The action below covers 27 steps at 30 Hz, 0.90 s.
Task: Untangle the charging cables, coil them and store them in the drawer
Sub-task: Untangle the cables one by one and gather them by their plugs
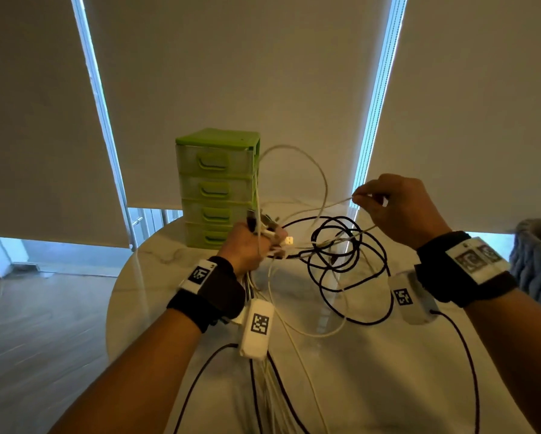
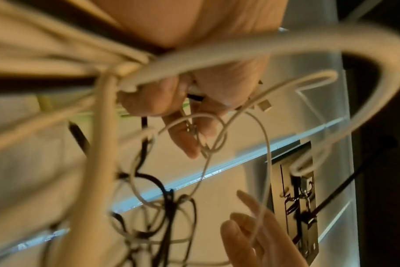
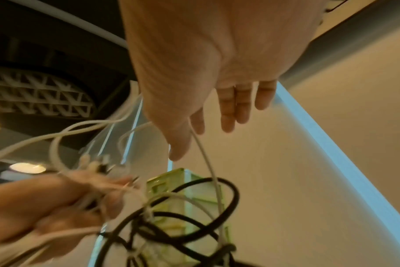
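From the head view we see the left hand (image 1: 250,249) raised above the round white desk (image 1: 372,355), its grip curled round a bundle of white and black cables whose plug ends stick up past the knuckles, while the rest of the bundle hangs below the wrist toward the desk edge. The right hand (image 1: 397,205) is held higher and to the right, its thumb and forefinger pinching one thin white cable (image 1: 297,170) that arches up in a wide loop in front of the green drawer unit (image 1: 217,186). That unit stands at the far side of the desk with all four drawers closed. Between the hands the black cable (image 1: 347,264) hangs in several overlapping loops, knotted with pale strands. The left wrist view, blurred at close range, gives us what the head view hides: the underside of the left hand's fingers (image 2: 189,142) with a small white loop crossing them and a pale flat plug (image 2: 264,105) just beside the thumb. The right wrist view shows the pinched white strand (image 3: 208,162) dropping from between thumb and forefinger, the other three fingers (image 3: 240,104) straight and holding nothing, and the black loops (image 3: 189,222) hanging in front of the green unit.
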Tool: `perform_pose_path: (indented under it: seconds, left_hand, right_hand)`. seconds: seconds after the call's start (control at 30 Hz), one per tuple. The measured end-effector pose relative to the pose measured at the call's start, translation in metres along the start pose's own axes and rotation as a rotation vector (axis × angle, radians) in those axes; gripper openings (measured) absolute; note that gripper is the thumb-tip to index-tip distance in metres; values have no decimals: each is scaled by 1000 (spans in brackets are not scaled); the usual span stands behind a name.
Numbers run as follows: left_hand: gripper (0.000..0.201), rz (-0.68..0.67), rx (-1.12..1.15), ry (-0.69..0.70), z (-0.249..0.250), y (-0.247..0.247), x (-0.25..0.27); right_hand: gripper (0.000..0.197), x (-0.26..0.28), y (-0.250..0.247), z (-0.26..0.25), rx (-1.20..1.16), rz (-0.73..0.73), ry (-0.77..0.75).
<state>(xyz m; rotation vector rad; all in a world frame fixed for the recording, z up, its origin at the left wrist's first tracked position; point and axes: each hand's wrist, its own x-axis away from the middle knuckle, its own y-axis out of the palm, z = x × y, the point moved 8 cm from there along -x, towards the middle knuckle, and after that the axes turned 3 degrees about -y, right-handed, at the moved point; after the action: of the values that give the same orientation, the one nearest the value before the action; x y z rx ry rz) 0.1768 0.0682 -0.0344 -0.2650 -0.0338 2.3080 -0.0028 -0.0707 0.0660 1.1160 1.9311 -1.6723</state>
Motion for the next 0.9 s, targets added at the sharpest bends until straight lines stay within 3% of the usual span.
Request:
perform_pose_path:
  seconds: [0.07, 0.17, 0.23, 0.3, 0.47, 0.6, 0.7, 0.77, 0.9]
  left_hand:
    - [9, 57, 243, -50, 2, -5, 0]
    - [15, 54, 308, -133, 0, -1, 2]
    - [14, -9, 361, -177, -3, 6, 1]
    - [11, -107, 437, -212, -5, 12, -1]
    - [21, -214, 493, -263, 0, 9, -2]
    - [22, -189, 489, -330, -3, -4, -6]
    - [26, -232, 474, -361, -6, -6, -10]
    - [28, -262, 522, -368, -7, -8, -12]
    - [21, -259, 759, -338, -5, -11, -14]
  right_hand:
    - [39, 10, 13, -1, 127, -103, 15]
    - [61, 30, 33, -29, 125, -130, -66]
    - [62, 39, 57, -49, 66, -216, -94]
    - [61, 42, 82, -53, 4, -336, -20]
    - [15, 20, 83, -33, -72, -383, 83]
    - [33, 5, 61, -19, -209, -395, 156]
    - [20, -3, 41, -9, -263, -319, 142]
    - [6, -8, 22, 8, -313, -162, 162]
    - [17, -2, -7, 61, -413, 133, 364]
